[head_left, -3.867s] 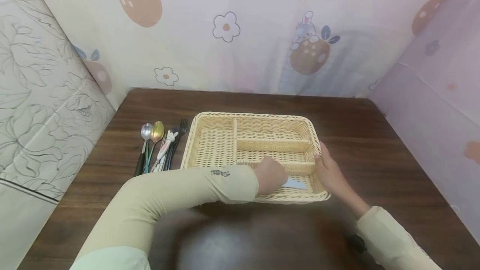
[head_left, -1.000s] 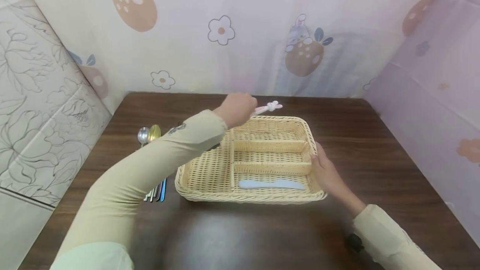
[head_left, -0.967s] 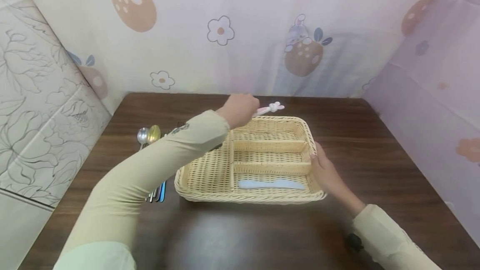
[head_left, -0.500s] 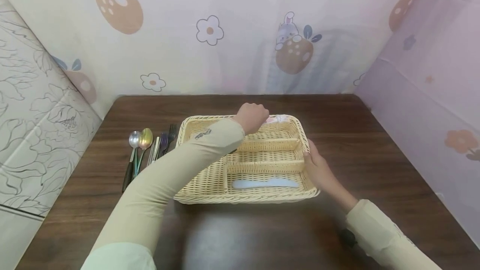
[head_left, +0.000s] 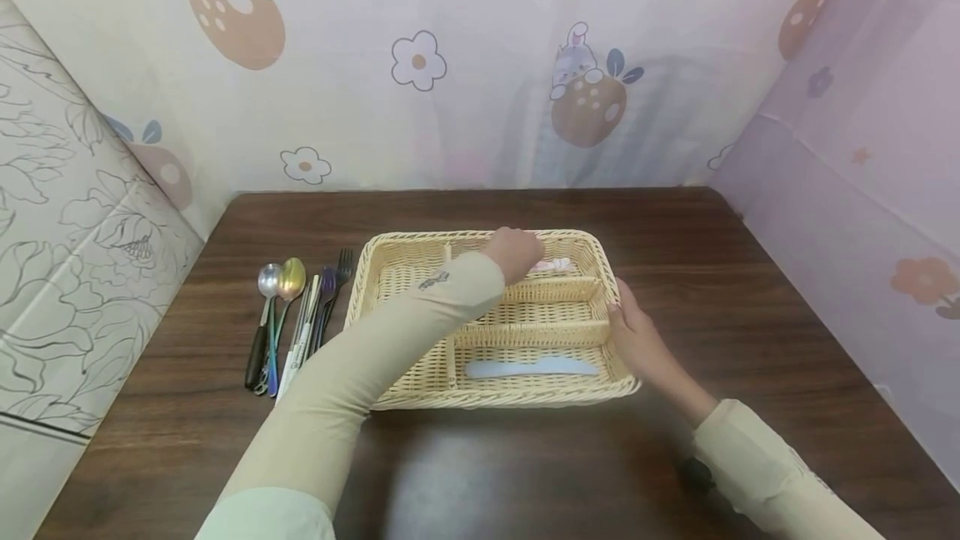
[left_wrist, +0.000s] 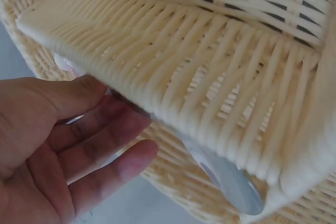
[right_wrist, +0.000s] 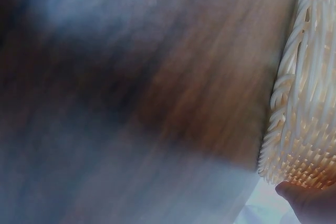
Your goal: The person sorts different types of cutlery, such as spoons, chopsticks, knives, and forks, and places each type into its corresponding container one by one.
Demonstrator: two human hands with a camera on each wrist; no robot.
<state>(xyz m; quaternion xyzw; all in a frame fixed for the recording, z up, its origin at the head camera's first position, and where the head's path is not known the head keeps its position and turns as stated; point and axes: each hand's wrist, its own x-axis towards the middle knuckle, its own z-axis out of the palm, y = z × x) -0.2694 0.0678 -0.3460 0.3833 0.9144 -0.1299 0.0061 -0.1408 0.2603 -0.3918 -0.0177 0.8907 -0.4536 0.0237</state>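
A pale wicker basket (head_left: 510,397) with several compartments sits on the table. My left hand (head_left: 516,253) is down in its back right compartment, pinching a utensil with a pink-and-white rabbit handle (head_left: 555,265). In the left wrist view, the left hand (left_wrist: 79,135) is beside a wicker divider (left_wrist: 163,77) that hides part of the grip; the utensil's smooth, shiny rounded end (left_wrist: 236,187) shows below. Its exact kind is unclear. My right hand (head_left: 641,340) grips the basket's right wall, thumb at the rim. A pale plastic knife (head_left: 532,367) lies in the front right compartment.
Left of the basket lie a silver spoon (head_left: 269,282), a gold spoon (head_left: 292,277), white sticks (head_left: 296,348) that look like chopsticks, and dark forks (head_left: 342,269). Patterned cloth (head_left: 480,107) hangs behind the brown wooden table (head_left: 757,290).
My left hand brought the rabbit-handled utensil over the basket's back rim, then lowered it into the back right compartment. Earlier, that hand was at the knife in the front compartment. The right hand kept its grip.
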